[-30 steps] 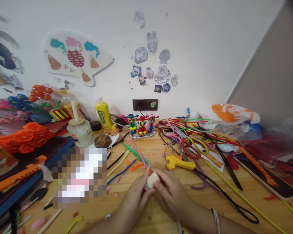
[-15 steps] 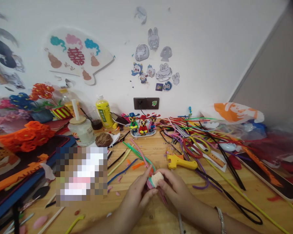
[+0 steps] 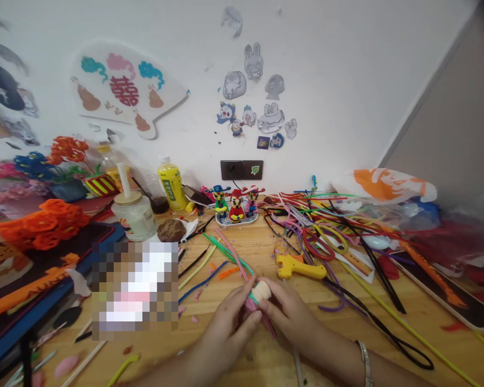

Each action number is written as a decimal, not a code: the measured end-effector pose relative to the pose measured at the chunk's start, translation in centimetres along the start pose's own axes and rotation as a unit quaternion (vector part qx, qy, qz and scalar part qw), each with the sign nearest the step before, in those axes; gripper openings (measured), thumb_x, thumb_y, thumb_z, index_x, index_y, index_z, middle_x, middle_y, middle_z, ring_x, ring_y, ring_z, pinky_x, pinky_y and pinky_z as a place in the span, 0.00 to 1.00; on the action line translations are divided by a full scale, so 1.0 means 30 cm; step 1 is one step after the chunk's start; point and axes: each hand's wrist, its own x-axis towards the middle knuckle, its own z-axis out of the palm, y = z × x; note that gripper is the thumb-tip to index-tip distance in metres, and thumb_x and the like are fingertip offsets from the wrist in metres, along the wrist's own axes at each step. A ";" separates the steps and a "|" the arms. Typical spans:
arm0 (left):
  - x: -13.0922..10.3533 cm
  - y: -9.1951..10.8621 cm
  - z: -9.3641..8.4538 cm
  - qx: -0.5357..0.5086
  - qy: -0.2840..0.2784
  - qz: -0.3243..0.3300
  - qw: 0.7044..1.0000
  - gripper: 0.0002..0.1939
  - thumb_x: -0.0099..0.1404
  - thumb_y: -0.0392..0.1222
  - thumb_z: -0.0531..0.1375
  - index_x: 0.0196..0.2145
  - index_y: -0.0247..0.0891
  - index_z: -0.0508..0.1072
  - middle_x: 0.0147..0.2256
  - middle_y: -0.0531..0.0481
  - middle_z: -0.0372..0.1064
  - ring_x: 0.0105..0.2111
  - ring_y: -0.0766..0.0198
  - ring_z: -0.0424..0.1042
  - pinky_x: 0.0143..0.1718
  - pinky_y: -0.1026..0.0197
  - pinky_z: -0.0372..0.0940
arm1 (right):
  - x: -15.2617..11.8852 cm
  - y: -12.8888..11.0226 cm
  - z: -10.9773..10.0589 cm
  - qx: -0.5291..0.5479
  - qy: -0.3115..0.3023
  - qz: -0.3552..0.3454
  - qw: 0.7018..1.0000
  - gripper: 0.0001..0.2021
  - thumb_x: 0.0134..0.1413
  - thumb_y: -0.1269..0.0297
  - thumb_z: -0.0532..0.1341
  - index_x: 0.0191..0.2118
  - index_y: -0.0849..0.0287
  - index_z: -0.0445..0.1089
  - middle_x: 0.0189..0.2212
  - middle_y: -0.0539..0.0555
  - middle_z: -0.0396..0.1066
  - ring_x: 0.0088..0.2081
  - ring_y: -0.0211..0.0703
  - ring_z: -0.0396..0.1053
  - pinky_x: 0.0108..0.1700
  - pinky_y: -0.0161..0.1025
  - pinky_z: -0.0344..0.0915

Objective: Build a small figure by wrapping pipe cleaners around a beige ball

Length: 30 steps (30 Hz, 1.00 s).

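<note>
Between both hands, over the front of the wooden table, is a small pipe-cleaner piece [image 3: 262, 291] with a rounded cream part and teal and pink strands beside it. My left hand [image 3: 233, 318] closes around its left side, thumb low and fingers behind. My right hand [image 3: 289, 310] grips its right side, the thumb pressing near the cream part's lower edge. Pink and green pipe cleaners [image 3: 230, 252] stretch away behind the piece, and a pinkish strand [image 3: 269, 325] shows below, between the hands. The hidden fingertips cover part of the piece.
A yellow glue gun [image 3: 300, 267] lies right of my hands, its black cable looping forward. Tangled pipe cleaners [image 3: 314, 231] cover the right. Three small figures [image 3: 236, 207] stand on a tray at the back. A glass jar [image 3: 135, 215] and yellow bottle [image 3: 171, 185] stand left.
The piece has turned slightly in my fingers, so the cream part tilts differently and more pink and teal shows below it. Both hands stay around it.
</note>
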 end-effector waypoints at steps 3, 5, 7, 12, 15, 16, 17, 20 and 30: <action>0.002 0.002 -0.003 0.017 -0.004 -0.001 1.000 0.24 0.61 0.42 0.52 0.55 0.36 0.60 0.53 0.38 0.62 0.53 0.55 0.61 0.54 0.48 0.55 | 0.000 -0.001 0.002 -0.006 -0.007 -0.013 1.000 0.07 0.56 0.67 0.52 0.39 0.59 0.64 0.34 0.53 0.68 0.38 0.44 0.65 0.41 0.37 0.61; 0.005 0.000 -0.004 0.023 -0.007 0.000 1.000 0.24 0.61 0.42 0.51 0.55 0.36 0.60 0.53 0.38 0.62 0.53 0.55 0.61 0.54 0.48 0.55 | -0.001 -0.001 0.003 -0.017 -0.006 -0.012 1.000 0.06 0.56 0.68 0.52 0.38 0.60 0.64 0.34 0.54 0.68 0.39 0.44 0.65 0.42 0.38 0.61; 0.006 -0.001 -0.003 0.025 -0.009 0.001 1.000 0.23 0.62 0.43 0.50 0.55 0.37 0.59 0.53 0.39 0.62 0.53 0.56 0.61 0.54 0.48 0.55 | -0.002 0.003 0.002 -0.024 -0.006 -0.009 1.000 0.07 0.56 0.68 0.51 0.39 0.60 0.64 0.34 0.54 0.68 0.40 0.44 0.65 0.43 0.39 0.60; 0.004 0.004 -0.005 0.007 -0.009 0.005 1.000 0.22 0.63 0.44 0.49 0.55 0.40 0.59 0.54 0.41 0.62 0.53 0.57 0.61 0.55 0.48 0.54 | -0.006 0.016 -0.001 -0.017 -0.010 -0.023 1.000 0.11 0.55 0.65 0.54 0.44 0.60 0.63 0.38 0.56 0.69 0.41 0.46 0.65 0.44 0.40 0.61; -0.002 0.015 -0.009 -0.009 -0.016 0.014 1.000 0.22 0.64 0.43 0.48 0.55 0.42 0.58 0.55 0.44 0.60 0.54 0.59 0.59 0.56 0.49 0.53 | -0.009 0.014 -0.001 -0.022 -0.008 -0.024 0.999 0.12 0.55 0.63 0.54 0.45 0.60 0.62 0.39 0.57 0.69 0.41 0.46 0.65 0.43 0.40 0.61; -0.004 0.019 -0.011 -0.009 -0.018 0.014 1.000 0.22 0.64 0.43 0.48 0.56 0.42 0.58 0.56 0.44 0.59 0.55 0.59 0.58 0.56 0.49 0.52 | -0.010 0.011 0.000 -0.025 -0.011 -0.024 0.999 0.11 0.56 0.63 0.53 0.44 0.60 0.63 0.38 0.57 0.69 0.40 0.45 0.65 0.43 0.40 0.61; -0.007 0.022 -0.012 -0.008 -0.022 0.013 1.000 0.22 0.64 0.43 0.48 0.56 0.42 0.57 0.56 0.44 0.58 0.55 0.60 0.58 0.56 0.49 0.51 | -0.010 0.008 0.001 -0.027 -0.013 -0.026 0.999 0.10 0.57 0.63 0.52 0.43 0.60 0.63 0.37 0.56 0.69 0.39 0.45 0.65 0.42 0.40 0.62; -0.015 0.023 -0.011 -0.006 -0.032 0.000 0.999 0.22 0.64 0.43 0.48 0.56 0.41 0.57 0.57 0.43 0.56 0.57 0.60 0.55 0.58 0.48 0.48 | -0.010 -0.001 0.004 -0.035 -0.013 -0.033 0.999 0.08 0.58 0.65 0.50 0.40 0.59 0.63 0.35 0.55 0.68 0.39 0.44 0.65 0.42 0.39 0.61; 0.015 0.005 0.006 -0.170 0.061 -0.042 0.983 0.13 0.56 0.41 0.59 0.40 0.37 0.67 0.37 0.44 0.71 0.40 0.56 0.71 0.43 0.53 0.65 | -0.014 0.006 0.001 -0.003 0.030 -0.027 0.999 0.13 0.55 0.64 0.54 0.46 0.59 0.62 0.40 0.56 0.69 0.41 0.44 0.66 0.42 0.39 0.62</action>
